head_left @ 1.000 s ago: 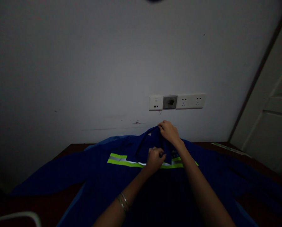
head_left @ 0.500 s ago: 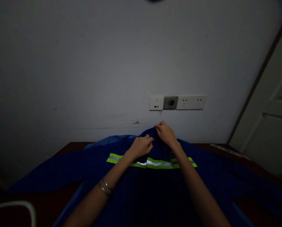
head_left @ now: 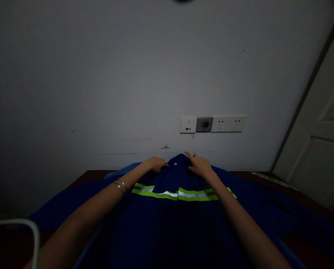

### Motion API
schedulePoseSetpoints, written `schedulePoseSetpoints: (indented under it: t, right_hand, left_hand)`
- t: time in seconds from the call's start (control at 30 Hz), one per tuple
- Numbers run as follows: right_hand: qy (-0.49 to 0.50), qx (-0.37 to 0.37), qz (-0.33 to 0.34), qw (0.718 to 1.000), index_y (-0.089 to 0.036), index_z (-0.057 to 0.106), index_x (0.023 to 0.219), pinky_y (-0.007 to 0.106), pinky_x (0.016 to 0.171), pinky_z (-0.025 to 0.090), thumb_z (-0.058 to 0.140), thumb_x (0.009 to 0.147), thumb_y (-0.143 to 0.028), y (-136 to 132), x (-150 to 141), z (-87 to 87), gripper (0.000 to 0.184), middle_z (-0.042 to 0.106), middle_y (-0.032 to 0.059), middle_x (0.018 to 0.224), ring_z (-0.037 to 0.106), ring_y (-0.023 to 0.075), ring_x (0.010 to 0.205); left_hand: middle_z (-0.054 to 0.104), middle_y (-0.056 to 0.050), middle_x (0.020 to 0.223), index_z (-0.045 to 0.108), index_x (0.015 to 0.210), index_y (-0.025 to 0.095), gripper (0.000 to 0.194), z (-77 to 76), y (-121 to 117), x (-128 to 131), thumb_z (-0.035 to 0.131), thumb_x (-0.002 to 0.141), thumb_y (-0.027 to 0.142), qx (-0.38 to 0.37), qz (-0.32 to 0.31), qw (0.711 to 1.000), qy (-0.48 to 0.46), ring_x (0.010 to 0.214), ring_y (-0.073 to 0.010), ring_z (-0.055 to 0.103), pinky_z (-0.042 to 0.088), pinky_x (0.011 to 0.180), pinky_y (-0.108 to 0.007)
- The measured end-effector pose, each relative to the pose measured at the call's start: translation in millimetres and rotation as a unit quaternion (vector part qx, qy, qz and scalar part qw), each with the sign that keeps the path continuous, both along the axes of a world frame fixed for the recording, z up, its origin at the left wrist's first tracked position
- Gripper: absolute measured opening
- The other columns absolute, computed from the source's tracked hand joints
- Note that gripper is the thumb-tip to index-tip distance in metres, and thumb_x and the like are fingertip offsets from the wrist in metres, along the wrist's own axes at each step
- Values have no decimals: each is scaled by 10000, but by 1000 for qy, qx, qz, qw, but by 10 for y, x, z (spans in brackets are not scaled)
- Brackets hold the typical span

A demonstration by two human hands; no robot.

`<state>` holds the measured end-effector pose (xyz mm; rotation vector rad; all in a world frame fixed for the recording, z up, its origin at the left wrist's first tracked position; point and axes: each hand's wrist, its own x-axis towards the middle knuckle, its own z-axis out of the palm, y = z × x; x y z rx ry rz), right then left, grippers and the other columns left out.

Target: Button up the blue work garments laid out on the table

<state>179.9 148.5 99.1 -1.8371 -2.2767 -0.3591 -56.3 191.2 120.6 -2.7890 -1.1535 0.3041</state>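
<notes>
A dark blue work jacket (head_left: 155, 220) lies spread out, its collar (head_left: 180, 158) toward the wall and its sleeves out to both sides. Yellow-green tape with a silver stripe (head_left: 197, 194) crosses its chest, and a small white label (head_left: 175, 163) shows inside the neck. At the left side of the collar, my left hand (head_left: 157, 164) has its fingers bent and closed on the fabric edge. My right hand (head_left: 199, 164) rests by the collar's right side, with index finger and thumb apart. Two bracelets circle my left wrist.
The jacket lies on a dark reddish table (head_left: 96, 175) against a pale wall (head_left: 127, 74). Wall sockets (head_left: 228, 124) sit above the collar. A panelled door (head_left: 318, 157) stands at the right. A white curved tube (head_left: 34, 228) shows at the lower left.
My left hand has moved left from the middle of the collar to its left side. My right fingers have spread from a pinch on the collar. The neck now lies more open, showing the label.
</notes>
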Motion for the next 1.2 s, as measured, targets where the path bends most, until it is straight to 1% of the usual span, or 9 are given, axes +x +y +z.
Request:
schedulePoseSetpoints:
  t: [0.13, 0.27, 0.43, 0.6, 0.67, 0.77, 0.9, 1.03, 1.2]
  right_hand:
    - [-33, -25, 14, 999, -230, 273, 1358, 370, 737, 439, 521, 785, -270, 71, -70, -57, 625, 598, 152, 1084, 600, 273, 947]
    - [-26, -41, 19, 999, -228, 405, 1279, 345, 747, 437, 487, 768, -168, 169, -43, -30, 521, 643, 129, 1026, 610, 243, 932]
    - [17, -37, 32, 999, -224, 417, 1281, 307, 733, 430, 485, 775, -181, 292, 299, 118, 512, 635, 114, 1058, 598, 225, 944]
    - [86, -58, 74, 992, -178, 486, 1209, 211, 662, 426, 514, 776, -202, 324, 622, 247, 435, 671, 31, 840, 609, 134, 755]
    - [169, -76, 81, 979, -156, 524, 1160, 185, 604, 421, 515, 754, -165, 311, 658, 274, 406, 655, 0, 731, 589, 104, 631]
    - [285, -105, 55, 951, -133, 597, 1043, 173, 526, 409, 531, 705, -131, 308, 637, 295, 345, 616, -26, 604, 534, 81, 483]
    - [320, -119, 3, 940, -99, 652, 867, 181, 453, 409, 519, 692, -129, 367, 535, 304, 222, 571, -17, 475, 505, 87, 385]
    - [377, -146, -25, 914, -87, 638, 769, 190, 432, 452, 459, 733, -129, 420, 403, 331, 188, 616, 41, 514, 565, 115, 421]
    - [423, -205, 1, 883, -90, 612, 726, 197, 513, 518, 528, 716, -129, 407, 376, 446, 93, 673, 86, 653, 622, 121, 545]
  left_hand:
    - [622, -45, 1107, 522, 1197, 396, 679, -76, 27, 35, 558, 611, 54, -16, -13, 1000, -1, 851, -203, 622, 456, 677, -248]
    - [652, -36, 1048, 662, 1001, 324, 456, -104, 97, 83, 552, 645, 61, -23, -3, 1000, 2, 864, -194, 612, 444, 708, -244]
    - [695, -29, 818, 708, 800, 235, 253, 118, 312, -52, 626, 602, 101, -38, 56, 997, -42, 749, -176, 601, 423, 654, -221]
    - [671, 15, 655, 709, 784, 193, 172, 383, 451, -252, 630, 635, 158, -73, 70, 990, -101, 584, -109, 552, 383, 563, -173]
    - [659, 22, 618, 708, 782, 173, 159, 438, 455, -269, 615, 653, 174, -91, 73, 985, -125, 536, -95, 534, 377, 542, -169]
    - [657, 30, 610, 703, 722, 162, 119, 471, 438, -235, 634, 625, 174, -107, 70, 979, -157, 573, -97, 543, 380, 564, -162]
    - [652, 33, 610, 691, 685, 151, 106, 468, 424, -162, 635, 595, 154, -122, 61, 973, -189, 614, -108, 550, 385, 592, -166]
    - [640, 25, 646, 674, 748, 128, 155, 456, 428, -110, 599, 613, 138, -122, 58, 965, -224, 636, -110, 548, 396, 623, -178]
    - [561, 35, 634, 615, 934, 106, 315, 443, 412, -88, 598, 619, 121, -97, 64, 952, -282, 608, -99, 497, 374, 573, -181]
